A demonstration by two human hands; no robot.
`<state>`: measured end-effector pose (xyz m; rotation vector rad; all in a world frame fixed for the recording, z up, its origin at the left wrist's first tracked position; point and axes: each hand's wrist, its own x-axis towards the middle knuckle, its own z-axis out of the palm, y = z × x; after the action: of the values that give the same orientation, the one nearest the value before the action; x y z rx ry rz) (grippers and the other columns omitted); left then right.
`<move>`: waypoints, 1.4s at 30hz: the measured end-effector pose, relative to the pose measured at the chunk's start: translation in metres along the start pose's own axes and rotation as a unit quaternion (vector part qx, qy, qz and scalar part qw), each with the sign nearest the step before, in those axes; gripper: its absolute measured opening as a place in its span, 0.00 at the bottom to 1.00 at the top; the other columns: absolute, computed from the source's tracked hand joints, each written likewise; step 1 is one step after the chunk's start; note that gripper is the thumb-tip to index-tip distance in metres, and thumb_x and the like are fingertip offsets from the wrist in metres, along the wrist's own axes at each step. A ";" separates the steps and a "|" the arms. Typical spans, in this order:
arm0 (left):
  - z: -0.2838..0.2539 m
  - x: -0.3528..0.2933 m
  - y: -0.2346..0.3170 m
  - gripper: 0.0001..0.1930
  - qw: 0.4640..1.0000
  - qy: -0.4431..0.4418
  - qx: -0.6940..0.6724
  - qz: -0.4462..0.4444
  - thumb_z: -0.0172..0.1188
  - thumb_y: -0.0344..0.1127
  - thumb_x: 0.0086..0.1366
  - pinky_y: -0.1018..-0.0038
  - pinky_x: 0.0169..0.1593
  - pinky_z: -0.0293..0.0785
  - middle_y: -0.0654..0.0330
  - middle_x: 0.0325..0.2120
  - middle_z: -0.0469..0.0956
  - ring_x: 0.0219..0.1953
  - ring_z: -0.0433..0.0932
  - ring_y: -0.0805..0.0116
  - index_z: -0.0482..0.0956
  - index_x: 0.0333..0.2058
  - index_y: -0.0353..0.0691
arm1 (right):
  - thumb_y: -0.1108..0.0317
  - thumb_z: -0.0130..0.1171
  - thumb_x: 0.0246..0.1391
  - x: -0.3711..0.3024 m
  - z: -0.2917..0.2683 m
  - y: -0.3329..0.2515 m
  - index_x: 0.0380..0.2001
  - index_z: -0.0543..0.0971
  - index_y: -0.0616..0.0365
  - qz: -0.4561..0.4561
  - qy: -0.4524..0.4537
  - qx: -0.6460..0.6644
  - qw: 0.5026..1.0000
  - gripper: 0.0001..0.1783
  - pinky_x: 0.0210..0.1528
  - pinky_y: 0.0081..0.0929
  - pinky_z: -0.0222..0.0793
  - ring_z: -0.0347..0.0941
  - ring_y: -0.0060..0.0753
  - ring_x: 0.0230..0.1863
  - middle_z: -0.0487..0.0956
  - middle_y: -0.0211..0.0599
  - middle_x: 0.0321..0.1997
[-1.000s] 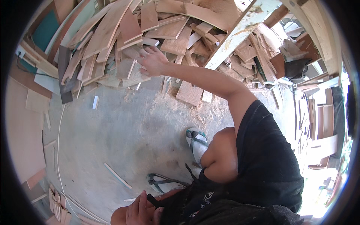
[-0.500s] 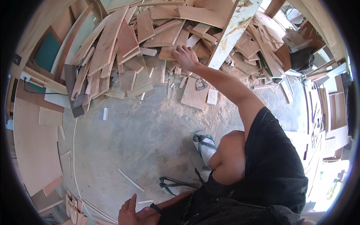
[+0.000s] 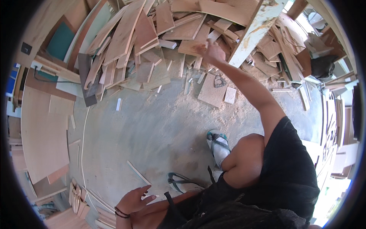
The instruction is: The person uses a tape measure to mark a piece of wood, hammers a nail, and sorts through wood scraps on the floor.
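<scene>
Reaching far forward, my right hand (image 3: 214,52) is at the right end of a short wooden board (image 3: 187,48) on the front of a scrap heap. Its fingers are blurred and partly turned away, so whether they grip the board cannot be made out. My left hand (image 3: 134,200), with dark bands at the wrist, hovers low over the floor near a thin wood strip (image 3: 138,172). Its fingers are stretched and apart, with nothing in them. Below the right hand, a square wooden panel (image 3: 209,93) with a dark mark lies beside a small pale block (image 3: 230,95).
The heap of wood offcuts (image 3: 126,34) spans the far side, crossed by a slanting white-painted post (image 3: 255,32). Sawdust (image 3: 190,103) covers part of the concrete floor (image 3: 126,133). Large sheets (image 3: 44,129) and a pale cable (image 3: 81,152) are at the left. My sandalled foot (image 3: 220,149) is mid-floor.
The view has shifted, so the scene sits further right and higher. My right hand has moved slightly right along the board. My left hand has come up further into view.
</scene>
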<state>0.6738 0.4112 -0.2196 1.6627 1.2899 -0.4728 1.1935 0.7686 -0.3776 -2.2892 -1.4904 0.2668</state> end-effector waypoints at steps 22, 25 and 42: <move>-0.032 0.032 0.034 0.31 0.996 -0.030 0.016 0.080 0.61 0.56 0.70 0.63 0.48 0.79 0.47 0.40 0.82 0.45 0.83 0.51 0.73 0.64 0.41 | 0.61 0.59 0.65 0.089 -0.053 -0.071 0.41 0.77 0.60 0.138 -0.070 0.657 0.737 0.13 0.34 0.36 0.87 0.77 0.28 0.22 0.81 0.39 0.36; -0.038 0.042 0.033 0.32 0.995 -0.033 0.024 0.094 0.61 0.56 0.70 0.63 0.48 0.79 0.47 0.41 0.82 0.45 0.83 0.51 0.73 0.64 0.42 | 0.54 0.63 0.61 0.131 -0.069 -0.071 0.39 0.78 0.52 0.030 -0.096 0.653 0.751 0.14 0.44 0.39 0.81 0.77 0.30 0.24 0.81 0.35 0.33; -0.047 0.074 0.041 0.32 0.984 -0.081 0.040 0.153 0.65 0.54 0.67 0.64 0.45 0.80 0.48 0.41 0.83 0.42 0.84 0.53 0.74 0.64 0.42 | 0.44 0.68 0.55 0.222 -0.036 -0.098 0.22 0.87 0.50 0.038 0.017 0.450 0.892 0.21 0.38 0.32 0.82 0.82 0.22 0.27 0.86 0.26 0.24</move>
<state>0.7268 0.4906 -0.2349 1.8124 0.8862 -0.4671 1.2175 0.9975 -0.2915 -1.5690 -0.9418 0.7519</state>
